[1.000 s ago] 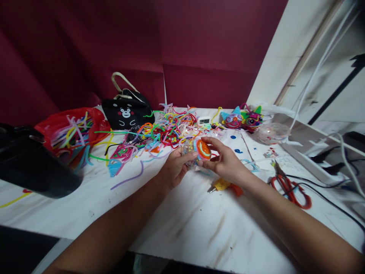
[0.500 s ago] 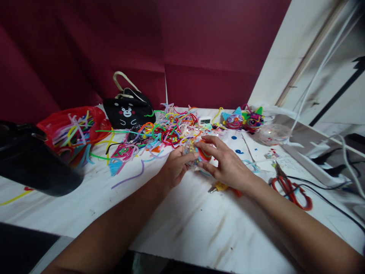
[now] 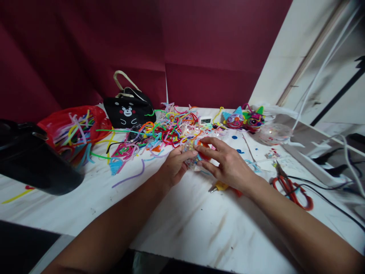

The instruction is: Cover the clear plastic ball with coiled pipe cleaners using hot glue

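My left hand (image 3: 177, 164) is closed round the left side of a small clear piece speckled with many colours (image 3: 191, 160), its thumb pressed on top. An orange and pink part shows at the right of this piece, and its exact kind is hard to make out. My right hand (image 3: 226, 161) curls its fingers and thumb round that right side. Just behind lies a heap of coloured pipe cleaners (image 3: 171, 127). A yellow glue gun with a metal tip (image 3: 220, 186) lies below my right wrist, partly hidden by it.
Red-handled scissors (image 3: 291, 190) lie at the right beside black cables. A clear bowl (image 3: 275, 134) and two colourful cat-eared crafts (image 3: 235, 118) stand behind. At the left are a black tumbler (image 3: 37, 160), a red bag of pipe cleaners (image 3: 99, 118) and a black bear-faced bag (image 3: 128, 112).
My right fingers have shifted slightly on the held piece, and its orange part is turned a little. My left hand keeps its hold in nearly the same place.
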Tool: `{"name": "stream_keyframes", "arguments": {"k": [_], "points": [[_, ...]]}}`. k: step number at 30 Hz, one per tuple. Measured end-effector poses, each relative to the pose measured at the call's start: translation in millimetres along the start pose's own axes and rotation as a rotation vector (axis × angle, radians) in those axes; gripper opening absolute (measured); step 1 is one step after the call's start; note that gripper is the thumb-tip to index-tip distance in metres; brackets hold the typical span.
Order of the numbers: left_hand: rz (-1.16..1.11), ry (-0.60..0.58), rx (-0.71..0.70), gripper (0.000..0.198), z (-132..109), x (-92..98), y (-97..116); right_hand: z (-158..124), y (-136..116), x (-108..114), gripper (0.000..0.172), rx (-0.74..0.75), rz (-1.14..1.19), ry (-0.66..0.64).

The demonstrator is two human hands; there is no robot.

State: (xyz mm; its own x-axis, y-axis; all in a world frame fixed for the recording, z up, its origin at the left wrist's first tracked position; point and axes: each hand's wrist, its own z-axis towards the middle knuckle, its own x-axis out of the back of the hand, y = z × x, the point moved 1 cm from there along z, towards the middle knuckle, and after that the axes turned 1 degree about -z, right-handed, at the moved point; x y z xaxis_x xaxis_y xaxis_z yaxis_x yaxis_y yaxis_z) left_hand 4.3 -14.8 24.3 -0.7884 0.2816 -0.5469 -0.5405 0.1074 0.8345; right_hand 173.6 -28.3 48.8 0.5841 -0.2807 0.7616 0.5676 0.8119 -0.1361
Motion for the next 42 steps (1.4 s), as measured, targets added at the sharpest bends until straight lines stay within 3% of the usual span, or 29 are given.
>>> {"name": "stream_keyframes", "arguments": {"k": [16, 23, 28, 34, 38, 42], "points": [[-0.046, 0.112, -0.019, 0.026, 4, 2.6, 5, -2, -2, 0, 0.048, -0.056, 0.044, -0.028], [-0.052, 0.165, -0.050, 0.022, 9, 8.0, 5, -2, 3, 36, 0.032, -0.127, 0.003, 0.055], [-0.064, 0.226, -0.029, 0.018, 12, 9.7, 3, -35, 18, 68, 0.031, -0.367, -0.190, -0.156], [-0.085, 0.255, -0.033, 0.016, 12, 5.5, 4, -96, 24, 72, 0.032, -0.554, -0.313, -0.495], [-0.068, 0.256, -0.040, 0.022, 12, 4.6, 5, -125, 26, 74, 0.033, -0.604, -0.358, -0.507], [-0.064, 0.267, -0.034, 0.027, 12, 4.1, 5, -133, 26, 71, 0.032, -0.616, -0.273, -0.464]]}}
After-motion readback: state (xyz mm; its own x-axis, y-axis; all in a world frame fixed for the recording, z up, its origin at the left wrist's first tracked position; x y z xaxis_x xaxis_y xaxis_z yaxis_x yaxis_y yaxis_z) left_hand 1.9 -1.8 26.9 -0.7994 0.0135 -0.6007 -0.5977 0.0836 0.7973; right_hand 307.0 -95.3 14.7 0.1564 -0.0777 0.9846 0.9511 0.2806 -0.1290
